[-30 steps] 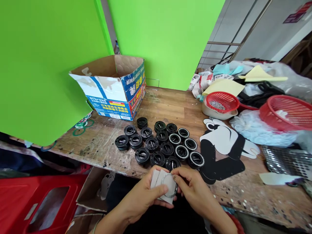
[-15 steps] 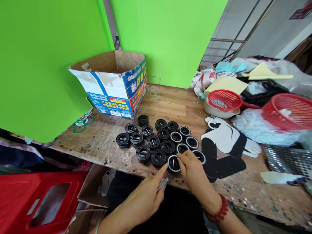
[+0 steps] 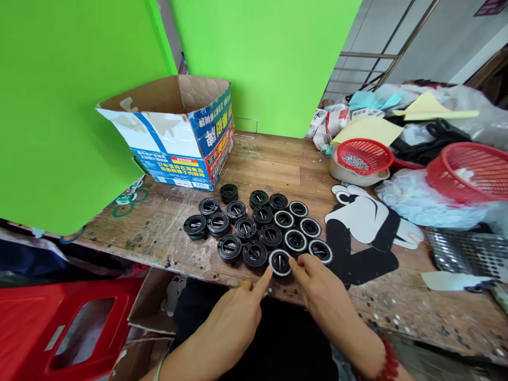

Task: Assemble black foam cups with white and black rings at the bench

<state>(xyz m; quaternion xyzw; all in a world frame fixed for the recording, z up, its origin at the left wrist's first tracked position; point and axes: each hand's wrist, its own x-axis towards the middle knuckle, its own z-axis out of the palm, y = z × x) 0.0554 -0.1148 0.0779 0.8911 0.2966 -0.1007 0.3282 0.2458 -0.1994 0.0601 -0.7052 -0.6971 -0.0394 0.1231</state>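
While the left hand (image 3: 238, 311) extends its index finger and the right hand (image 3: 324, 290) bunches its fingertips, both touch a white-rimmed disc (image 3: 280, 263) just beyond, between them; whether either hand grips anything, I cannot tell. Farther lie black discs (image 3: 254, 255); far left, a box (image 3: 166, 165).

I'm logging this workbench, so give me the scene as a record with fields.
Left hand: index fingertip at left rim of nearest pale-ringed disc
Right hand: fingertips at that disc's right rim
Plain black discs: clustered, mostly left of the ringed ones
Cardboard box: open-topped, left rear of the wooden table
Black-and-white cutout: flat, right of the discs
Larger red basket: behind the cutout, farther right
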